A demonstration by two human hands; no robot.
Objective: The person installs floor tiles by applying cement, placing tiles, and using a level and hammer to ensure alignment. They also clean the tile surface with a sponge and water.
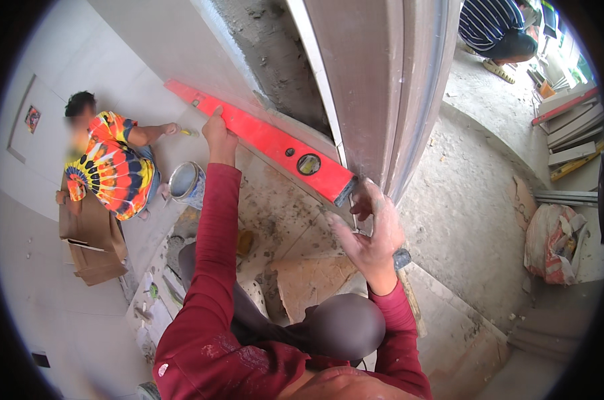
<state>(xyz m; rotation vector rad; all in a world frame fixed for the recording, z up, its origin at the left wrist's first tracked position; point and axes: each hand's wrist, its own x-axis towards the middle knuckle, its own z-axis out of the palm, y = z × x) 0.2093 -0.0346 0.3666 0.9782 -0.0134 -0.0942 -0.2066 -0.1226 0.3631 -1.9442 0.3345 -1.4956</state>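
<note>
My left hand (220, 137) grips a long red spirit level (258, 133) near its left part. The level slants down to the right along the foot of a wall, its right end at a wooden door jamb (365, 80) beside a white edge strip (304, 47). My right hand (374, 237) is just below that end, thumb spread and fingers loosely bent by the strip; whether they touch it I cannot tell. A dusty hammer (408, 293) with a wooden handle lies beside my right forearm, on the tiles.
A person (115, 167) in a tie-dye shirt crouches left by a bucket (185, 183) and cardboard (92, 247). Another person (495, 37) squats beyond the doorway, near stacked strips (572, 133). A sack (552, 243) sits at the right; a cardboard piece (302, 280) lies beneath me.
</note>
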